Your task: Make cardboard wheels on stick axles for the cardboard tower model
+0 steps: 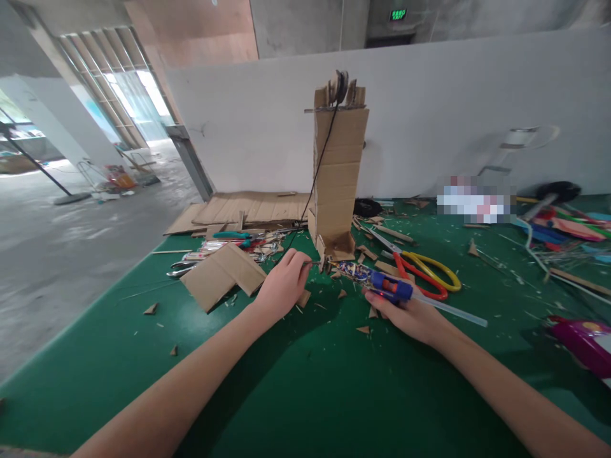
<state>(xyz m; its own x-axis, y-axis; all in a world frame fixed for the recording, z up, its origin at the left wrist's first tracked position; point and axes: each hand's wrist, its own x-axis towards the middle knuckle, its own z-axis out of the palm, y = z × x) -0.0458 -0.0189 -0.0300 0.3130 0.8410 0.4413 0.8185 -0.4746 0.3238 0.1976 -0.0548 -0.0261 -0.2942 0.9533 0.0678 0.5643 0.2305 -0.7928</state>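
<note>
the left hand (282,287) is pinched shut on a thin stick (312,263), fingertips holding its near end while the far end reaches the foot of the cardboard tower (338,172). the right hand (410,315) is wrapped around a glue gun (389,287) with a blue body and a clear glue stick (453,310) poking out behind, over the wrist side; the gun's patterned front end points left toward the tower's base, close to the tip of the thin stick. both hands rest low on the green tabletop (296,381).

the cardboard tower stands upright just beyond the hands, with a small open pocket at its bottom and a dark round wheel (340,86) at the top; a black string (319,165) runs down from the wheel along its left side to the tabletop. just right of the tower lie scissors (422,270) with red and yellow handles, touching the glue gun's far side or nearly so. left of the left hand sits a folded cardboard piece (222,275), and behind it pliers (233,235) with teal grips among other tools. flat cardboard sheets (248,208) lie against the white wall. small cardboard scraps (363,329) dot the tabletop around the hands. at the far right edge sits a pink object (585,343).
</note>
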